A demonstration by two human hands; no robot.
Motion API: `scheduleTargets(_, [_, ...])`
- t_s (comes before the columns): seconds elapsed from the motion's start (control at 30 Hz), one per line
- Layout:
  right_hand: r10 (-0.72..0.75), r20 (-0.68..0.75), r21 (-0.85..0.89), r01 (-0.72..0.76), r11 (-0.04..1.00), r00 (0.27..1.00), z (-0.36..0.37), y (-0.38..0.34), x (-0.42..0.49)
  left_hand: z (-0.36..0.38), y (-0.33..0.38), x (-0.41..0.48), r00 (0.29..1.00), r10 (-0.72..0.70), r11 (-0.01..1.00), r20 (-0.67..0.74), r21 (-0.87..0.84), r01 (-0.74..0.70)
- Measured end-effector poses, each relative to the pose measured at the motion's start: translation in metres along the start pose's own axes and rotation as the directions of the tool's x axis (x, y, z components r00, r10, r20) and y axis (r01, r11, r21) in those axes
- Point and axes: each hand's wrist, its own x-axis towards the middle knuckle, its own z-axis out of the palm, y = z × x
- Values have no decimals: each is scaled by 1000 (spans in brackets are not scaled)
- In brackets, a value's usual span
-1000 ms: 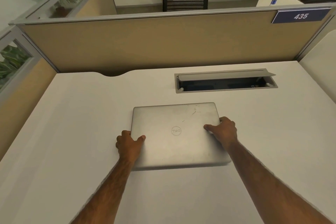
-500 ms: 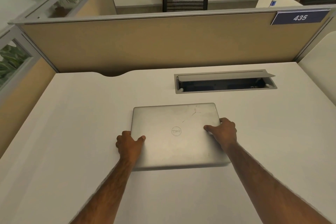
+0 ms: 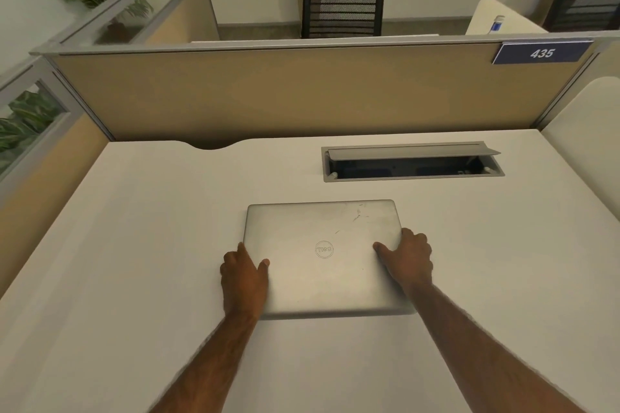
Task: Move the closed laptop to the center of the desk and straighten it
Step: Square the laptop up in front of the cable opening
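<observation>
Both hands grip the laptop (image 3: 322,255) by its sides: left hand (image 3: 243,278), right hand (image 3: 407,260). An uneven push could skew it on the desk (image 3: 134,245).

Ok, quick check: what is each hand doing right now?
Left hand: gripping the left edge of the closed laptop, thumb on the lid.
Right hand: gripping the laptop's right edge, thumb on the lid.

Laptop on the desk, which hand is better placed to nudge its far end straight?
Probably the right hand: it grips the laptop farther up its side edge than the left hand, which sits nearer the front corner, so it has more leverage.
</observation>
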Motion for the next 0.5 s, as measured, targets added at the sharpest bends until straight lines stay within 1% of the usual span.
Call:
scheduleTargets(0.1, [-103,-57,-132,94,987,993,12,2,-20,10,4,-15,984,171,979,-54,124,-163])
scheduleTargets(0.17, [-161,-67,-250,139,958,985,24,5,-34,16,4,-23,959,281,943,-28,192,-271])
scheduleTargets(0.23, [-194,-51,-318,168,933,980,35,8,-48,23,2,-31,932,361,907,32,222,-359])
scheduleTargets(0.3, [-289,-23,-351,263,899,957,44,10,-60,30,-3,-37,910,408,874,74,255,-413])
scheduleTargets(0.4, [-453,17,-345,430,834,891,54,10,-78,35,-14,-41,895,436,840,96,314,-443])
scheduleTargets(0.5, [-500,56,-356,485,799,864,60,13,-86,38,-17,-41,889,448,832,98,318,-454])
